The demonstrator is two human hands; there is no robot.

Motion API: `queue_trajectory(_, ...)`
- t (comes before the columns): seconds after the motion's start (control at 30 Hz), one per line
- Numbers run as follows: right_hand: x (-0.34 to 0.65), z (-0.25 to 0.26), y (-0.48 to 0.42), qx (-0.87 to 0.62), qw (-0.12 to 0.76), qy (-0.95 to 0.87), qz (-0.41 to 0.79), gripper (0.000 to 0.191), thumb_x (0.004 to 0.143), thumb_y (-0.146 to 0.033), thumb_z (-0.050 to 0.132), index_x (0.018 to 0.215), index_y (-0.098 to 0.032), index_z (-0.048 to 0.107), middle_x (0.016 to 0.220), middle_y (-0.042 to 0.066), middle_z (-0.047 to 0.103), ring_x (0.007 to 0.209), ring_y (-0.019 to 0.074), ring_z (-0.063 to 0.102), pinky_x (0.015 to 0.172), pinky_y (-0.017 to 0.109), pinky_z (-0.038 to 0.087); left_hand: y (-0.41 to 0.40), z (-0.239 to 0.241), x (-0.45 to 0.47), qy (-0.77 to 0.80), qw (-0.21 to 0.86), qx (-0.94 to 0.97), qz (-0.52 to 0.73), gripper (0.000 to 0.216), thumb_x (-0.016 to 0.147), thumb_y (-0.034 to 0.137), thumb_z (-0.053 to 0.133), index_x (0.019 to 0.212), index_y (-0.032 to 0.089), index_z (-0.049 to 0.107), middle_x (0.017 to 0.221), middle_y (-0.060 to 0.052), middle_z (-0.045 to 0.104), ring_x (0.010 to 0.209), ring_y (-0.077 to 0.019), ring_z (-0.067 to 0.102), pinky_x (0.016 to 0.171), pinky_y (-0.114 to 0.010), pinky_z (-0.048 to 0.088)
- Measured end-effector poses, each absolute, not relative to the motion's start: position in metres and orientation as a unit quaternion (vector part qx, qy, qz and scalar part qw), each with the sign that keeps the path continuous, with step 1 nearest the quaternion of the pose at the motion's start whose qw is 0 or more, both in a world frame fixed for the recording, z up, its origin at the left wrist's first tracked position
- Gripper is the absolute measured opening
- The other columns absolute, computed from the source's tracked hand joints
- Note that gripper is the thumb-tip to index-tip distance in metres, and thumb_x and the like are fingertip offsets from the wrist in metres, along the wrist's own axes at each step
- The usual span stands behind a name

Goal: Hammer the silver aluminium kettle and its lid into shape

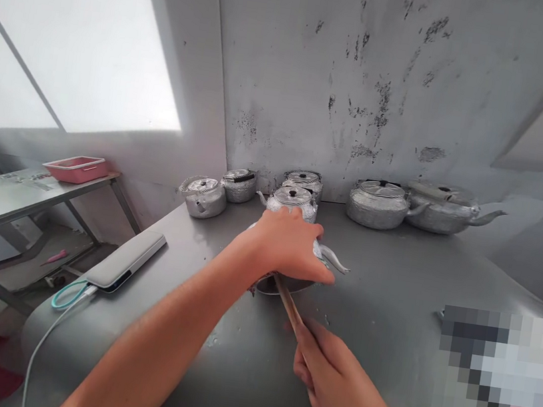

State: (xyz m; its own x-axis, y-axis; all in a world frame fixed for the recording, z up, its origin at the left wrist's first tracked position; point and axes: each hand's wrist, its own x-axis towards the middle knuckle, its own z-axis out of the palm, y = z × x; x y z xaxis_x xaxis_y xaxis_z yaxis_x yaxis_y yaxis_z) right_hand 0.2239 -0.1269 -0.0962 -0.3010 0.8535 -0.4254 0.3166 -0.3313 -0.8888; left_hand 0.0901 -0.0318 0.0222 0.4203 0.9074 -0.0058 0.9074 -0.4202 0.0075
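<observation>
A silvery metal kettle lies in front of me, its curved spout (pixel 334 259) pointing right and a dark opening facing me. My left hand (pixel 291 243) is laid over the kettle from above, the thumb toward the spout, and hides most of the body. My right hand (pixel 323 359) is wrapped round a wooden handle (pixel 290 306), whose far end reaches into the kettle's opening beneath my left hand. What is at that end is hidden.
Several hammered metal kettles stand along the wall, among them a left one (pixel 203 199) and a long-spouted right one (pixel 439 210). A white power bank (pixel 128 261) with a cable lies left. A pink basket (pixel 77 169) sits on a side table (pixel 15 194).
</observation>
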Motion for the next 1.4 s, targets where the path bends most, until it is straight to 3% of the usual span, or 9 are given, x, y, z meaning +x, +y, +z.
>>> queue_trajectory(0.7, 0.223, -0.09, -0.124, -0.535, 0.224, -0.553, 0.599, 0.041, 0.103, -0.056, 0.023, 0.08, -0.025, 0.039, 0.066, -0.01, 0.035, 0.032, 0.0035, 0.028, 0.031, 0.018, 0.022, -0.032, 0.025, 0.089, 0.544, 0.015, 0.839, -0.006, 0.072, 0.073, 0.075, 0.052, 0.13, 0.031, 0.059, 0.127, -0.012, 0.059, 0.119, -0.0345, 0.053, 0.092, -0.044, 0.047)
queue_trajectory(1.0, 0.222, -0.088, -0.123, -0.519, 0.226, -0.558, 0.607, 0.034, 0.104, -0.051, 0.022, 0.109, -0.026, 0.043, 0.072, -0.009, 0.037, 0.035, 0.0047, 0.026, 0.029, 0.017, 0.024, -0.03, 0.029, 0.085, 0.548, 0.034, 0.836, -0.007, 0.077, 0.072, 0.077, 0.052, 0.134, 0.032, 0.057, 0.127, -0.011, 0.059, 0.119, -0.035, 0.053, 0.091, -0.042, 0.048)
queue_trajectory(1.13, 0.222, -0.089, -0.123, -0.532, 0.207, -0.554, 0.606, 0.036, 0.103, -0.055, 0.025, 0.102, -0.025, 0.046, 0.072, -0.008, 0.041, 0.035, 0.0048, 0.031, 0.031, 0.017, 0.03, -0.029, 0.031, 0.084, 0.548, 0.043, 0.835, -0.012, 0.076, 0.072, 0.077, 0.052, 0.135, 0.033, 0.056, 0.128, -0.011, 0.058, 0.122, -0.0342, 0.052, 0.093, -0.042, 0.047)
queue_trajectory(1.23, 0.222, -0.088, -0.123, -0.523, 0.235, -0.555, 0.602, 0.037, 0.103, -0.055, 0.024, 0.098, -0.025, 0.046, 0.07, -0.009, 0.039, 0.035, 0.0047, 0.03, 0.03, 0.017, 0.028, -0.028, 0.031, 0.081, 0.551, 0.049, 0.833, -0.008, 0.076, 0.072, 0.077, 0.053, 0.135, 0.035, 0.056, 0.13, -0.01, 0.057, 0.123, -0.0339, 0.051, 0.093, -0.043, 0.047)
queue_trajectory(1.4, 0.223, -0.085, -0.12, -0.538, 0.207, -0.549, 0.605, 0.035, 0.102, -0.055, 0.027, 0.102, -0.026, 0.047, 0.073, -0.008, 0.041, 0.034, 0.0053, 0.031, 0.029, 0.018, 0.027, -0.023, 0.028, 0.076, 0.556, 0.062, 0.829, -0.006, 0.076, 0.07, 0.079, 0.054, 0.135, 0.038, 0.055, 0.134, -0.008, 0.056, 0.124, -0.035, 0.051, 0.089, -0.042, 0.049)
